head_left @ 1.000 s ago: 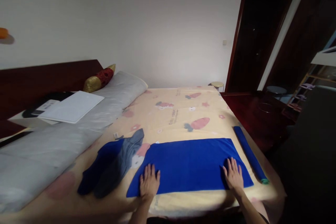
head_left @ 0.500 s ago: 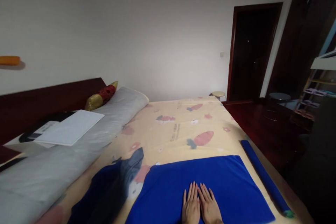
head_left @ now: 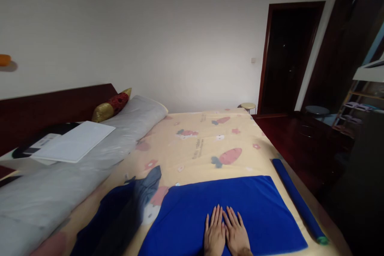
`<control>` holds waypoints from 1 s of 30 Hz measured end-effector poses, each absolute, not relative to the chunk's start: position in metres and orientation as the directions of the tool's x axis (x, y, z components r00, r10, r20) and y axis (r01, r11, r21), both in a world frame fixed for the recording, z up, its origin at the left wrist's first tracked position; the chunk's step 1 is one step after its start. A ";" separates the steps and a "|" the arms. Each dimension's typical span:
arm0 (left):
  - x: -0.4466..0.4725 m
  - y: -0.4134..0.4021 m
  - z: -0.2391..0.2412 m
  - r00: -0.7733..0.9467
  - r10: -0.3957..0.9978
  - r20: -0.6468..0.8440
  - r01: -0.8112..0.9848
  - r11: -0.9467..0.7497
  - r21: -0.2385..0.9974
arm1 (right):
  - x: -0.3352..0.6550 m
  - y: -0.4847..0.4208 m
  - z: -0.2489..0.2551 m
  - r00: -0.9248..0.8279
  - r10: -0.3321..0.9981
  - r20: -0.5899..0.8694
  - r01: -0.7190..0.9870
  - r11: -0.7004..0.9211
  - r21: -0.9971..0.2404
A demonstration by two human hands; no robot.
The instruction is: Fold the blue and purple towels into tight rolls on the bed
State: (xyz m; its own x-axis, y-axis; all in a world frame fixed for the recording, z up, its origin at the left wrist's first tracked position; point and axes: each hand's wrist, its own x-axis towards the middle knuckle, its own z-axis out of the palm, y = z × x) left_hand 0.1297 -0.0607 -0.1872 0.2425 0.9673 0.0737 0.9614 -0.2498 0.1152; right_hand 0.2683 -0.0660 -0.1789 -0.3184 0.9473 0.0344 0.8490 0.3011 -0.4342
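A plain blue cloth lies spread almost flat on the bed, with its near edge running out of view at the bottom. My left hand rests palm down on it, fingers stretched forward. Close beside it, with the thumbs nearly touching, my right hand lies flat on the same cloth. Neither hand grips anything. To the left is a crumpled dark blue garment. A long blue roll with a green end lies along the bed's right side.
The bed sheet is cream with printed carrots. A long grey pillow runs along the left, with a flat white board on it. Behind are a red and gold cushion and the dark headboard. Stools stand beyond the bed.
The view has shifted slightly, so everything sits a little further left and higher. Both hands stay flat on the blue cloth, with no clear movement across it.
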 end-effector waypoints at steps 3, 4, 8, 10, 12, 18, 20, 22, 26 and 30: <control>0.115 -0.062 -0.183 0.194 0.978 0.075 0.972 -0.202 0.123 | 0.283 -0.066 -0.180 -0.270 0.962 0.047 0.877 0.266 -0.400; 0.105 -0.064 -0.182 0.156 0.985 0.073 0.980 -0.164 0.114 | 0.293 -0.066 -0.182 -0.226 0.972 0.061 0.896 0.232 -0.378; 0.045 -0.076 -0.180 -0.187 0.979 0.078 0.982 0.188 -0.006 | 0.357 -0.070 -0.200 0.035 0.989 0.143 0.967 0.002 -0.254; 0.007 -0.084 -0.182 -0.392 0.916 0.088 0.916 0.397 -0.056 | 0.398 -0.074 -0.212 0.139 0.969 0.203 0.974 -0.098 -0.203; -0.028 -0.093 -0.185 -0.506 0.859 0.070 0.857 0.511 -0.067 | 0.436 -0.079 -0.222 0.204 0.946 0.253 0.971 -0.161 -0.179; -0.054 -0.098 -0.177 -0.544 0.838 0.048 0.835 0.546 -0.074 | 0.466 -0.078 -0.228 0.229 0.916 0.330 0.968 -0.179 -0.173; -0.033 -0.089 -0.168 -0.483 0.874 0.054 0.871 0.486 -0.068 | 0.446 -0.071 -0.220 0.181 0.925 0.333 0.974 -0.123 -0.188; -0.002 -0.077 -0.159 -0.367 0.927 0.076 0.927 0.371 -0.046 | 0.417 -0.063 -0.208 0.094 0.954 0.283 0.976 -0.031 -0.218; 0.065 -0.053 -0.150 -0.137 0.987 0.078 0.990 0.134 0.048 | 0.347 -0.050 -0.182 -0.121 0.978 0.170 0.935 0.169 -0.311; 0.119 -0.040 -0.160 0.075 0.997 0.035 0.988 -0.079 0.131 | 0.289 -0.045 -0.168 -0.297 0.952 0.075 0.872 0.302 -0.386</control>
State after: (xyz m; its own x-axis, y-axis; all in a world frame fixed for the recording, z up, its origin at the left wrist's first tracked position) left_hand 0.1187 -0.0397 -0.1598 0.0754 0.9965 0.0349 0.9882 -0.0794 0.1308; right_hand 0.2892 -0.0449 -0.1682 -0.2966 0.9520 0.0750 0.8716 0.3020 -0.3861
